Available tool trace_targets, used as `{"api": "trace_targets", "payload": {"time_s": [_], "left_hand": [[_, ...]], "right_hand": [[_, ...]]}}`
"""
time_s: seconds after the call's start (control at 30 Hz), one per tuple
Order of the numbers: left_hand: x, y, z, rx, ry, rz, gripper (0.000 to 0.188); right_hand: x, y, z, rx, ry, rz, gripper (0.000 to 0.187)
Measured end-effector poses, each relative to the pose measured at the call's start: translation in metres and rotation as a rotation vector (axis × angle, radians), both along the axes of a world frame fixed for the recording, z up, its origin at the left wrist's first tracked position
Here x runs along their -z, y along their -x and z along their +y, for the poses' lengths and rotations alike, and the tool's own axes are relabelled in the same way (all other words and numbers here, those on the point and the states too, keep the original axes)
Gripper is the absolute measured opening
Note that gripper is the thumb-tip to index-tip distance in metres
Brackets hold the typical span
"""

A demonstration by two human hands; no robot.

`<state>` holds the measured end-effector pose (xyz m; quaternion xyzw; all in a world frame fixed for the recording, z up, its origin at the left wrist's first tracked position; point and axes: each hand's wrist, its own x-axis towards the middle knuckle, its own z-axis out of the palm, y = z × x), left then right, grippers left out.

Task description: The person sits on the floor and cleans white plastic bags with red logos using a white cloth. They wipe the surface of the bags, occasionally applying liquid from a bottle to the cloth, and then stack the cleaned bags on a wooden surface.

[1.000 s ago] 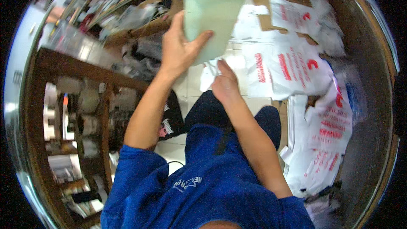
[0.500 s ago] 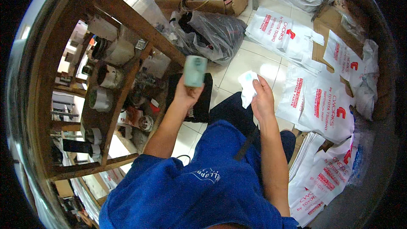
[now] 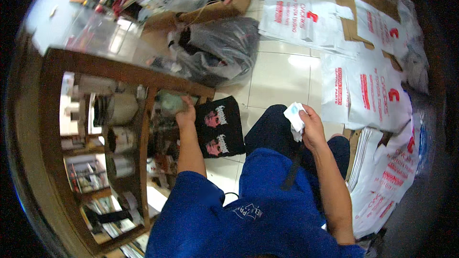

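Note:
My left hand (image 3: 186, 114) reaches into the upper part of the wooden shelf (image 3: 129, 70), its fingers closed round a pale green container (image 3: 169, 102). Motion blur and shadow hide the container's exact shape. In front of my right knee, my right hand (image 3: 313, 128) pinches a crumpled white cloth or tissue (image 3: 295, 119) that carries a blue-green stain. A black fabric piece with pink and white prints (image 3: 223, 127) lies just right of my left hand.
Cans and jars (image 3: 125, 110) fill the shelf at left. Beyond it sit a dark-filled clear plastic bag (image 3: 222, 50) and a cardboard box (image 3: 241, 0). White printed plastic bags (image 3: 370, 91) spread over cardboard at right. Pale floor tiles (image 3: 277, 74) show between.
My left hand has carried the green container left and down, from the open space before me into the shelf. My right hand keeps the cloth. The view has shifted.

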<state>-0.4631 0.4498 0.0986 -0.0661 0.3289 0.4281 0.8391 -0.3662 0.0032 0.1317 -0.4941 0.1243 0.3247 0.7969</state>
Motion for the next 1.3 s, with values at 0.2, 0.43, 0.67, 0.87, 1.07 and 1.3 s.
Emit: {"api": "trace_targets", "payload": {"time_s": [0.2, 0.43, 0.67, 0.87, 1.07, 1.3], "left_hand": [[0.02, 0.011, 0.033, 0.045, -0.077, -0.032, 0.055], [-0.021, 0.0, 0.002, 0.049, 0.105, 0.076, 0.055], [0.014, 0.024, -0.009, 0.098, 0.114, 0.497, 0.063], [0.092, 0.056, -0.012, 0.438, -0.239, 0.848, 0.041], [0.022, -0.086, -0.148, 0.988, -0.885, 0.866, 0.016], [0.069, -0.328, -0.244, 1.157, -1.059, 0.603, 0.02]], "right_hand": [[0.025, -0.001, -0.019, -0.003, 0.048, 0.06, 0.031], [0.015, -0.03, -0.025, 0.111, 0.167, -0.007, 0.033], [-0.002, -0.055, -0.034, 0.375, 0.061, 0.028, 0.031], [0.001, -0.104, -0.061, 0.382, 0.145, -0.068, 0.028], [0.006, -0.215, -0.115, 0.288, 0.344, -0.154, 0.024], [0.017, -0.351, -0.151, 0.275, 0.534, -0.254, 0.023]]}}
